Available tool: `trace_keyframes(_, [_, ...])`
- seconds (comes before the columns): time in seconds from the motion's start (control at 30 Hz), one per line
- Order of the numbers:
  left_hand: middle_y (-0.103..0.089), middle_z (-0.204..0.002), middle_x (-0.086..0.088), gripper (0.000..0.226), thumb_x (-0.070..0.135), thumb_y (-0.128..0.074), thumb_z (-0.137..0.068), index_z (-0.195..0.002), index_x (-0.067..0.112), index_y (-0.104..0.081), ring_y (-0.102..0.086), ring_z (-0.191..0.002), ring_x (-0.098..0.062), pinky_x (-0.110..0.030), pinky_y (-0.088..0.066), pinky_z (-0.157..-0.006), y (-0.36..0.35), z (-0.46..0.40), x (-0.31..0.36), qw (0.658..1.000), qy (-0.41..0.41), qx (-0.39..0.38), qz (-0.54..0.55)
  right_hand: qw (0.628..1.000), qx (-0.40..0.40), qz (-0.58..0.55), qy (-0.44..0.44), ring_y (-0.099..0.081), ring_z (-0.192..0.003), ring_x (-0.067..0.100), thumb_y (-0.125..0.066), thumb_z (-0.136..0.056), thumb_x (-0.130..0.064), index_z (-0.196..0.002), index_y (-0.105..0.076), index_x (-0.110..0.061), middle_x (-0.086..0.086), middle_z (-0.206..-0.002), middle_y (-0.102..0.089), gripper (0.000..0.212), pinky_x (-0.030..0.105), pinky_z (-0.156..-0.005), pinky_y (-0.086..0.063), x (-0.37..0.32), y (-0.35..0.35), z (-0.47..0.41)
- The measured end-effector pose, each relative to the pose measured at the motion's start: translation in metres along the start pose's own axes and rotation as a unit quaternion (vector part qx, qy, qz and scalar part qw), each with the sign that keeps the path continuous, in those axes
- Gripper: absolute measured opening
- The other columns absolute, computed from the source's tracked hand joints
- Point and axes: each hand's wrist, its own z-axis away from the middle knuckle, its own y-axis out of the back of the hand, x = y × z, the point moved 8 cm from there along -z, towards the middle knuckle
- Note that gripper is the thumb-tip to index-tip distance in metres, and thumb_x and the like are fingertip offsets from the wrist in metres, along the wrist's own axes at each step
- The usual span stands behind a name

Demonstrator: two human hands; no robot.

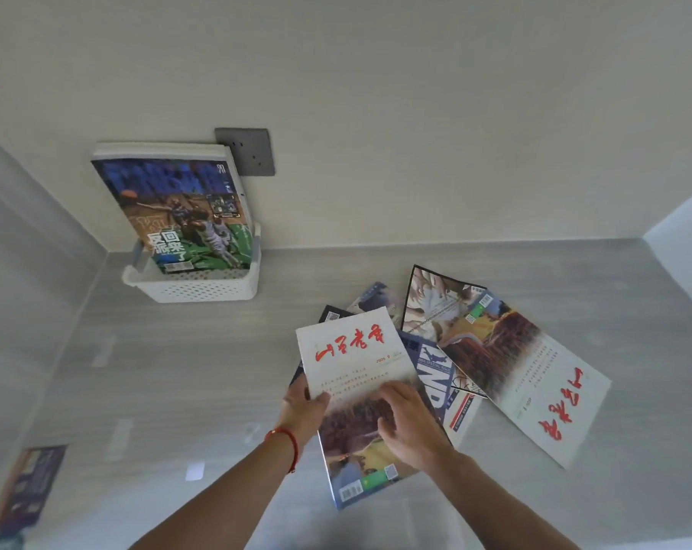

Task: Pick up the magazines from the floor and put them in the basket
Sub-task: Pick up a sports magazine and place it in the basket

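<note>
White-covered magazine with red calligraphy [360,375]: left hand [302,406] grips its left edge, right hand [405,420] rests flat on the cover, fingers relaxed.

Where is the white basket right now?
In the head view, the white basket sits on the floor at the left, against the wall under the grey wall socket. Magazines stand upright in it.

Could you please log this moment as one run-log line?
left hand: grips white magazine | right hand: rests on it | basket: holds magazines
</note>
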Motion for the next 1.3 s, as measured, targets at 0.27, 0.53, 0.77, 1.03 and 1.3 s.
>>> trace_keyframes(0.27, [-0.072,-0.117,0.013,0.037,0.006,-0.059,-0.098,-0.126,0.031,-0.063,-0.068,-0.108,-0.012,-0.027,-0.057,-0.087,0.125,-0.001,0.021,0.993,-0.104,0.008,0.046,0.922,0.099,-0.304,-0.218,-0.058,-0.124,0.016,-0.065,-0.096,-0.034,-0.146,-0.041,-0.025,-0.002,-0.141,-0.058,0.056,0.047,-0.098,-0.052,-0.024,0.015,-0.045])
trace_keyframes(0.53, [-0.079,-0.097,0.017,0.027,0.009,-0.069,-0.094,-0.104,0.034,-0.068,-0.075,-0.097,-0.008,-0.028,-0.063,-0.080,0.266,-0.012,0.069,0.977,-0.185,0.082,0.070,0.952,0.100,-0.274,-0.094,-0.072,-0.074,0.011,-0.069,-0.092,-0.023,-0.098,-0.074,-0.026,-0.016,-0.084,-0.076,0.008,0.025,-0.064,-0.056,-0.148,0.040,-0.115])
trace_keyframes(0.77, [-0.077,-0.099,-0.015,0.009,0.013,-0.062,-0.098,-0.104,0.013,-0.067,-0.070,-0.086,-0.019,-0.036,-0.058,-0.079,0.370,-0.016,0.173,0.928,-0.305,0.212,-0.022,0.946,0.261,-0.191,0.016,-0.060,-0.059,0.011,-0.068,-0.084,-0.031,-0.081,-0.071,-0.008,0.001,-0.070,-0.071,0.024,0.028,-0.058,-0.046,-0.267,0.148,-0.188])
trace_keyframes(1.03, [-0.078,-0.107,-0.010,0.016,0.015,-0.068,-0.093,-0.106,0.015,-0.077,-0.075,-0.095,-0.027,-0.046,-0.061,-0.091,0.420,-0.066,0.208,0.931,-0.243,0.271,0.031,0.946,0.278,-0.167,0.011,-0.056,-0.052,-0.002,-0.062,-0.090,-0.017,-0.065,-0.067,-0.024,-0.014,-0.060,-0.065,0.026,0.005,-0.048,-0.034,-0.313,0.172,-0.258])
trace_keyframes(1.3, [-0.079,-0.098,-0.014,0.009,0.010,-0.069,-0.087,-0.082,0.015,-0.075,-0.076,-0.090,-0.030,-0.043,-0.062,-0.089,0.419,-0.127,0.171,0.951,-0.105,0.270,0.108,0.963,0.209,-0.160,-0.050,-0.056,-0.064,0.018,-0.060,-0.093,-0.013,-0.076,-0.073,-0.014,0.004,-0.075,-0.071,0.021,0.021,-0.057,-0.041,-0.294,0.125,-0.295])
